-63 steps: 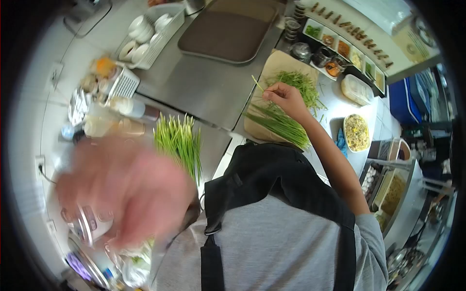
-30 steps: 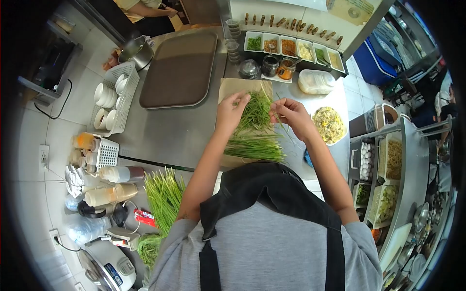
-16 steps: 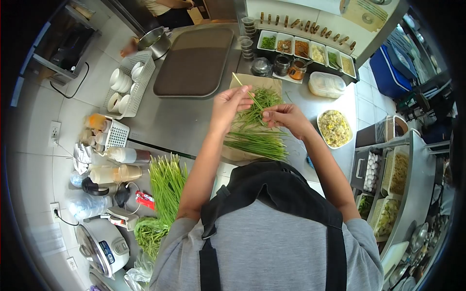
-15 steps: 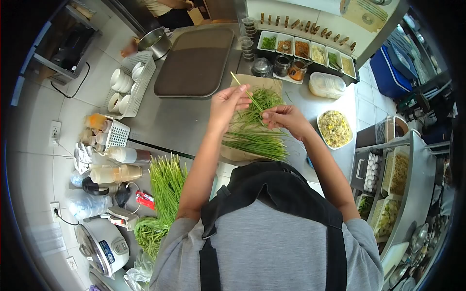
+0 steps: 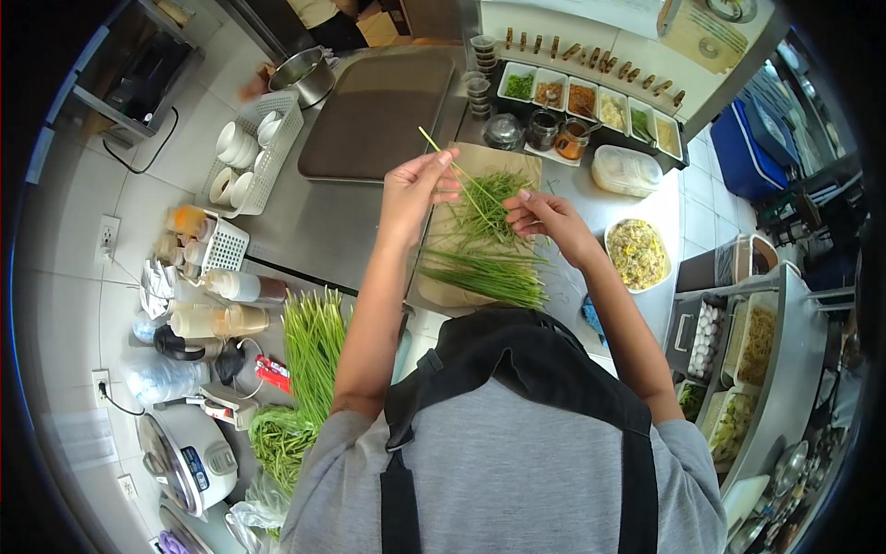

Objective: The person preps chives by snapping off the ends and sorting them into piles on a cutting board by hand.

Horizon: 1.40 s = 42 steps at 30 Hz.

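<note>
My left hand (image 5: 420, 192) pinches a long thin garlic chive stalk (image 5: 433, 141) between thumb and fingers. The stalk slants down to the right over a loose heap of trimmed green bits (image 5: 489, 205) on brown paper (image 5: 445, 222). My right hand (image 5: 551, 222) is beside the stalk's lower part, its thumb and fingertips drawn together; whatever they hold is too small to make out. Closer to my body, a neat row of chives (image 5: 484, 277) lies across the paper. A large bundle of chives (image 5: 314, 351) rests to the left of my left arm.
A brown tray (image 5: 378, 115) lies at the back left, near a basket of white bowls (image 5: 268, 157). Filled containers (image 5: 581, 100) line the back. A bowl of rice-like food (image 5: 637, 254) stands right. Bottles (image 5: 242, 285) and a rice cooker (image 5: 189, 462) are left.
My left hand has shifted slightly left with the stalk. My right hand has drawn slightly right, and its fingertips are farther from the left hand. The view has tilted a little.
</note>
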{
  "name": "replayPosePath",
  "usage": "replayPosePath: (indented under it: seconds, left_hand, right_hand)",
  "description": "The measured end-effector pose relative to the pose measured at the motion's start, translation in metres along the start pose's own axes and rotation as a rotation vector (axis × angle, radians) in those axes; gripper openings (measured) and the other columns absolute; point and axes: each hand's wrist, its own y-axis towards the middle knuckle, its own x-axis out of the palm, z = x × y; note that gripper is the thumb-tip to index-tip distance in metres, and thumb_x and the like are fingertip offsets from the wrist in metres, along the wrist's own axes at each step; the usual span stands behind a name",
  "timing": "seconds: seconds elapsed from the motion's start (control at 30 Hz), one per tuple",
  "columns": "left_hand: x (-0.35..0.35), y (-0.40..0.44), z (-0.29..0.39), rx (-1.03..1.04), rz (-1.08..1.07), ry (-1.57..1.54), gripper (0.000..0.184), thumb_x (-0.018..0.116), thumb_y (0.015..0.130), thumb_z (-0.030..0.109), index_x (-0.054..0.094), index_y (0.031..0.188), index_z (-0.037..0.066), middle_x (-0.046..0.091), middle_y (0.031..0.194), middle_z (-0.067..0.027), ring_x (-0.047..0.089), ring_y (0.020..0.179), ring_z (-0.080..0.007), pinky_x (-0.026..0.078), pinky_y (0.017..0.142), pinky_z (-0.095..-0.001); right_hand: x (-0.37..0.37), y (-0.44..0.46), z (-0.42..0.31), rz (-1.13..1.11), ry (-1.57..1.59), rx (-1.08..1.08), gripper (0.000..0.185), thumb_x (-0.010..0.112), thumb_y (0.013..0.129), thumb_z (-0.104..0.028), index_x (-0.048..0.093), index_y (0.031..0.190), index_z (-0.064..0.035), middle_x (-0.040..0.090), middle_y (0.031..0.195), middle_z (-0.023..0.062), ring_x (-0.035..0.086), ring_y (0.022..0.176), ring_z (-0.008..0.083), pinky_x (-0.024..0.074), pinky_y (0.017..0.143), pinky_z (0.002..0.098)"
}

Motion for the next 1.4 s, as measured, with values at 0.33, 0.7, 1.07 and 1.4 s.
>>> replayPosePath:
  seconds: [0.33, 0.7, 1.07, 1.4]
  left_hand:
    - [-0.004, -0.007, 0.005, -0.011, -0.013, 0.029, 0.03, 0.06, 0.09, 0.026, 0.064, 0.106, 0.001, 0.064, 0.083, -0.0042, 0.061, 0.073, -0.01, 0.053, 0.064, -0.0237]
    - [-0.011, -0.018, 0.004, -0.011, 0.073, -0.037, 0.031, 0.06, 0.09, 0.029, 0.065, 0.105, 0.002, 0.064, 0.088, -0.0039, 0.061, 0.077, -0.0096, 0.053, 0.064, -0.0241]
    - [-0.016, -0.021, -0.005, -0.053, -0.002, -0.125, 0.031, 0.059, 0.09, 0.029, 0.063, 0.107, 0.004, 0.064, 0.095, -0.004, 0.061, 0.085, -0.0103, 0.053, 0.07, -0.0272]
    - [-0.023, -0.051, -0.02, -0.093, 0.004, -0.149, 0.028, 0.058, 0.091, 0.026, 0.064, 0.105, 0.002, 0.064, 0.098, -0.0051, 0.06, 0.088, -0.0109, 0.052, 0.071, -0.0268]
  right_hand:
    - [0.015, 0.009, -0.001, -0.095, -0.02, -0.047, 0.023, 0.068, 0.084, -0.024, 0.065, 0.094, -0.0026, 0.061, 0.081, 0.0003, 0.054, 0.074, 0.0063, 0.0443, 0.071, 0.0213]
    - [0.013, 0.02, 0.037, 0.075, 0.834, 0.179, 0.013, 0.062, 0.09, -0.024, 0.058, 0.094, -0.0112, 0.057, 0.076, -0.0043, 0.054, 0.066, 0.0056, 0.0488, 0.064, 0.0217]
    - [0.042, 0.007, 0.009, -0.38, 0.569, 0.326, 0.034, 0.052, 0.094, -0.026, 0.053, 0.12, -0.0043, 0.045, 0.071, -0.0057, 0.035, 0.057, 0.0048, 0.0341, 0.057, 0.0195]
    - [0.062, 0.016, 0.035, -0.401, 0.751, 0.321, 0.019, 0.047, 0.091, -0.024, 0.05, 0.08, -0.0095, 0.037, 0.061, -0.0029, 0.029, 0.051, 0.0077, 0.0271, 0.05, 0.0226]
